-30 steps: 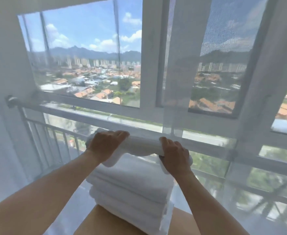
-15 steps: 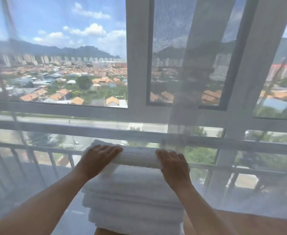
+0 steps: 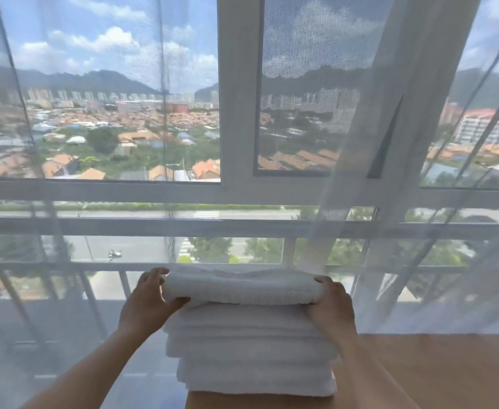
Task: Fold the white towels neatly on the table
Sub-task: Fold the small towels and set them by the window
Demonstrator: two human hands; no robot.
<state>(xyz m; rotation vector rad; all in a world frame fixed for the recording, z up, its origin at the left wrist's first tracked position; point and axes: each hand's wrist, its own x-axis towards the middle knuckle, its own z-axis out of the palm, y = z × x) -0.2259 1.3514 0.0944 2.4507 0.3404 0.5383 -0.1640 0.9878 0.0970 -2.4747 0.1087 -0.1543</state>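
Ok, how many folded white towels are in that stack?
About 5: the top towel held between left hand and right hand, roughly four stacked below; layer edges blur.

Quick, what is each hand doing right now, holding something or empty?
Left hand: grips the left end of the top folded towel, thumb under, fingers over.
Right hand: grips the right end of the same towel.

Bright daylight floods in through the window [image 3: 100,113] — hands and arms at the bottom fall into backlit shadow (soft haze from the sheer curtain [image 3: 390,143]); edges bow slightly.
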